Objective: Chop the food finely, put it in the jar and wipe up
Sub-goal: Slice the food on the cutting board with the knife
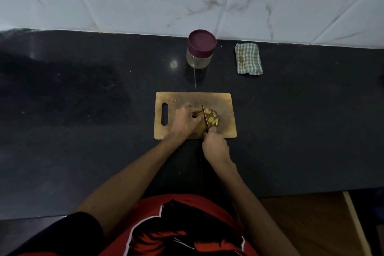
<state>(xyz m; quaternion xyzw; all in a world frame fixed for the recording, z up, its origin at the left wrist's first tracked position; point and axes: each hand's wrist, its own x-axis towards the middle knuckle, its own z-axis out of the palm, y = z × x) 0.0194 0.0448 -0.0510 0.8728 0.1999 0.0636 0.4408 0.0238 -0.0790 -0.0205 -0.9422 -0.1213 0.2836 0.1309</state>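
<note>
Several pale yellow food pieces point(211, 118) are seen mid-board on a wooden chopping board point(225, 102), pinned by the curled fingers of the left hand point(186, 119) while a knife point(205, 116) is gripped by the right hand point(215, 147). Small, light and probably slippery, the pieces are best gathered by scooping. Open dark counter point(83, 131) is left on both sides, with the lidded jar point(201, 49) and checked cloth point(248, 59) at the far edge.

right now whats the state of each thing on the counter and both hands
jar: upright, lid on
cloth: folded, lying flat
chopping board: flat, food on it
food: partly chopped
knife: blade down on the food
left hand: steadying the food
right hand: gripping the knife
</note>
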